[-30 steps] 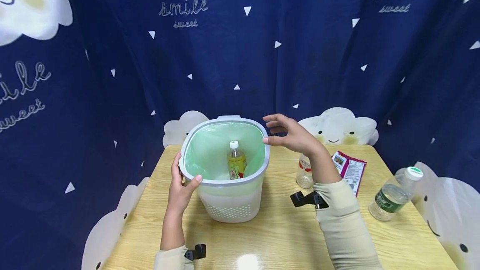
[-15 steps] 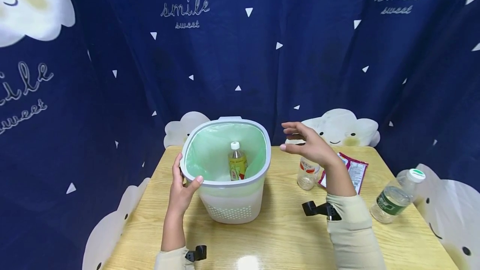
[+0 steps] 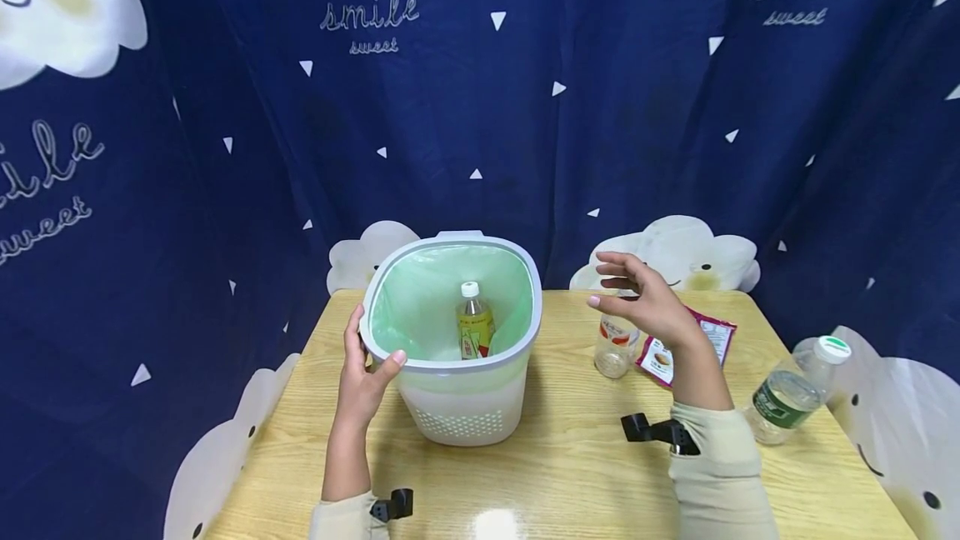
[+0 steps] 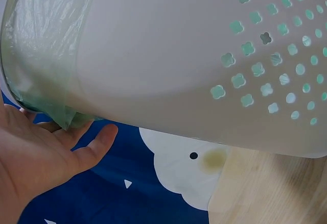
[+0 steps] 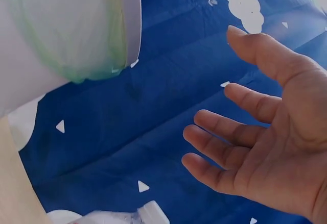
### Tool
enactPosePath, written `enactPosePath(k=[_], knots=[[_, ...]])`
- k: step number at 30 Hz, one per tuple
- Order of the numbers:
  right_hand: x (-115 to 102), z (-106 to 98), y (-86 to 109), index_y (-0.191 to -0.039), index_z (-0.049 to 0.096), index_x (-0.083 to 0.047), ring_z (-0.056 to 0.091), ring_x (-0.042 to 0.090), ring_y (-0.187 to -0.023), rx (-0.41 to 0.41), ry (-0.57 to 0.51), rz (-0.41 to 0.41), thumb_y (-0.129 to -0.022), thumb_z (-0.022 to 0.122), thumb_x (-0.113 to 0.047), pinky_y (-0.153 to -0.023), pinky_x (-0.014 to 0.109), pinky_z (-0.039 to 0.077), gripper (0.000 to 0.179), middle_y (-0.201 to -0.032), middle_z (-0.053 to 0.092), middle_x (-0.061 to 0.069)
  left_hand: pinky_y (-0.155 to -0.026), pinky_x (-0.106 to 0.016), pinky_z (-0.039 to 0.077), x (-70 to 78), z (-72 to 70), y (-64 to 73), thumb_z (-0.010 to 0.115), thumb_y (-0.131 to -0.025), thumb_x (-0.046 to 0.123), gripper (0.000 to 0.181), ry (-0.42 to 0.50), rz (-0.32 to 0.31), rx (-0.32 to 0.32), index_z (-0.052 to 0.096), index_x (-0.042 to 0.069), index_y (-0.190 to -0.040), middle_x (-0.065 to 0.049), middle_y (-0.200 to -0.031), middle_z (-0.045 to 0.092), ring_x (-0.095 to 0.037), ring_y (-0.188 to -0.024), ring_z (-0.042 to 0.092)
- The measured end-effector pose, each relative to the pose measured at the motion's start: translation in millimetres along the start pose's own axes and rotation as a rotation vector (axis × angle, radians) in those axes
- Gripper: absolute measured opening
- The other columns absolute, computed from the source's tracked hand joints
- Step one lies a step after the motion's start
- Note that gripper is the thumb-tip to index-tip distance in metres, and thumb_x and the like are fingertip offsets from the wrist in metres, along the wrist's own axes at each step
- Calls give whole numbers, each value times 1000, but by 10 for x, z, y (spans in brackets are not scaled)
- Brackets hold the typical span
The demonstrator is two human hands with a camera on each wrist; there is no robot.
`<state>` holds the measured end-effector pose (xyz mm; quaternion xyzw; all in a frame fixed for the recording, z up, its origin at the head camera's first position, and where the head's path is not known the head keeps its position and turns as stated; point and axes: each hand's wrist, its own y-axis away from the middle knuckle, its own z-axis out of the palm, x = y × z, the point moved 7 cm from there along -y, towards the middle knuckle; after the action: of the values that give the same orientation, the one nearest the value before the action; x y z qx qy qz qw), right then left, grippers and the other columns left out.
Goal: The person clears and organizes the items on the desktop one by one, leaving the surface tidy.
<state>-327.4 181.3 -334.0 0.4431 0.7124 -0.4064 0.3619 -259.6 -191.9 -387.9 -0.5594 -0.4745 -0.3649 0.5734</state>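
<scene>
A white trash bin (image 3: 461, 419) with a grey rim stands on the table, lined with a pale green plastic bag (image 3: 420, 298). Inside it sits a white-capped bottle with a yellow label (image 3: 475, 332). My left hand (image 3: 363, 386) rests against the bin's left front corner, fingers along the outside and thumb by the front rim; in the left wrist view the bag's loose edge (image 4: 64, 114) hangs over these fingers. My right hand (image 3: 651, 307) hovers right of the bin, fingers loosely bent and apart, holding nothing. Below it stands a clear bottle with a red-marked label (image 3: 615, 355), its top hidden behind the hand.
Partly behind the right forearm lies a red-edged snack packet (image 3: 656, 361). A clear bottle with a green label and white cap (image 3: 783, 402) leans near the table's right edge. The wooden table (image 3: 585, 457) backs onto a dark blue curtain (image 3: 480, 107).
My right hand has moved right and slightly down, from the bin's right rim to above the red-marked bottle and packet. My left hand and the bin have stayed put.
</scene>
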Motion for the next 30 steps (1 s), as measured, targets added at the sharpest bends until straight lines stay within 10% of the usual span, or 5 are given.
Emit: enactPosePath(k=[11,30], knots=[[167,-88,137,-142,32,-7,41,40,-118,16,-22,40,-84,69,-11,-90,52,38,69,-133,41,22,-91,-42,33,18,1,6,62,-80,10,86,-7,-10,-1,11,11,-149,-11,-150,19,-25,-131,24],[676,-364,298,-142,30,-1,38,44,-119,164,-30,75,-86,68,-17,-75,16,43,70,-134,38,26,-96,-50,29,-3,-10,4,63,-80,12,88,13,-9,-15,10,17,-150,-8,-151,18,-29,-133,21]])
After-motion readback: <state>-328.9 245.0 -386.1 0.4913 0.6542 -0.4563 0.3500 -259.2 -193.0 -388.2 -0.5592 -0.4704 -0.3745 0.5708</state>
